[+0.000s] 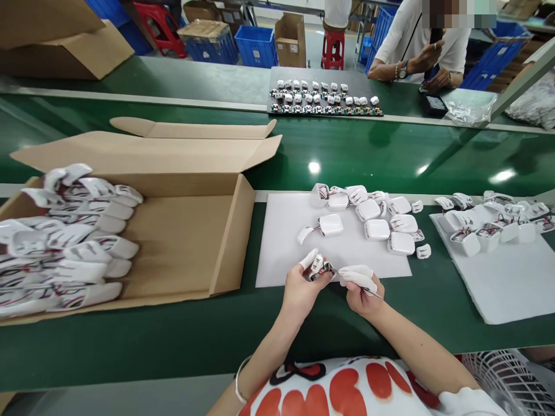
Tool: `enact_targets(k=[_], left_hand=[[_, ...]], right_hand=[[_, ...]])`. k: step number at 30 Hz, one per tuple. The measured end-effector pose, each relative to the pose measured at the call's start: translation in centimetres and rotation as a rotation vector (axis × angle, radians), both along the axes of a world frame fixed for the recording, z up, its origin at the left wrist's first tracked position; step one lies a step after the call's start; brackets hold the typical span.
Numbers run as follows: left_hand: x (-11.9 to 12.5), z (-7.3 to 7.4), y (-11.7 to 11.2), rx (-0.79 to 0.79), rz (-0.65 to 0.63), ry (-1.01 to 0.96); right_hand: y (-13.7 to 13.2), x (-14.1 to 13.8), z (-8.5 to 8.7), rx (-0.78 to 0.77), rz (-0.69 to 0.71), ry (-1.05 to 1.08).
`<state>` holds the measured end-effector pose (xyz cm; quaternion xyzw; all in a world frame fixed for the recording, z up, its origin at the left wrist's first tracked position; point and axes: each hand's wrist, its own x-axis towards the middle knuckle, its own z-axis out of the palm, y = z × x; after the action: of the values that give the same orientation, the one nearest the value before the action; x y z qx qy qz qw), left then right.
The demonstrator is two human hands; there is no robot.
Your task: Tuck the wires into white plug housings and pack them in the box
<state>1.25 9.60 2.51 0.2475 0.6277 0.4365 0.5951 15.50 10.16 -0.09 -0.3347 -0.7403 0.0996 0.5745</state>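
Left hand (303, 287): fingers pinched shut on small wired part (318, 267), above near edge of white sheet (286, 248). Right hand (365, 297): fingers curled round thin metal tool (372, 293), tips just beside part. White housings (377, 229) bunched toward sheet's far right corner. Left: open carton (182, 231), white units (89, 252) along its left wall. Farther bench: dark board (312, 74) at near edge, small components (327, 109) in rows; 1 person (395, 43) behind.

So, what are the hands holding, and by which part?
Left hand: a small white-and-dark part, pinched, seemingly by its edges. Right hand: a slim metal tool; exactly where it is gripped is hidden.
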Motion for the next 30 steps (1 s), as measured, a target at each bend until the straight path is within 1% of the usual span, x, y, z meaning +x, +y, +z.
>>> enact_targets(k=[6,10,12,15,17,19,24,27,30], left_hand=[[0.0,-0.6,-0.1,0.021,0.005,0.032],[-0.1,-0.9,-0.1,0.021,-0.011,0.057],[-0.1,-0.9,0.0,0.021,-0.018,0.070],[0.2,-0.6,0.0,0.013,-0.018,0.091],[0.3,-0.3,0.0,0.004,-0.008,0.108],[0.4,0.0,-0.1,-0.005,0.004,0.116],[0.5,0.5,-0.1,0.005,0.028,0.102],[0.6,0.6,-0.1,0.013,0.030,0.112],[0.7,0.4,-0.2,0.011,0.014,0.130]], right_hand=[[0.4,0.1,-0.4,0.011,-0.001,-0.016],[0.4,-0.6,-0.6,-0.001,-0.024,-0.047],[0.5,-1.2,-0.4,-0.038,-0.060,-0.051],[0.9,-1.8,0.3,-0.145,-0.145,-0.041],[1.1,-1.6,0.7,-0.220,-0.192,-0.024],[1.2,-1.1,1.0,-0.256,-0.211,-0.005],[1.3,0.1,1.0,-0.221,-0.163,-0.015],[1.9,-0.2,1.3,-0.195,-0.102,-0.045],[2.5,-0.5,2.0,-0.177,-0.012,-0.074]])
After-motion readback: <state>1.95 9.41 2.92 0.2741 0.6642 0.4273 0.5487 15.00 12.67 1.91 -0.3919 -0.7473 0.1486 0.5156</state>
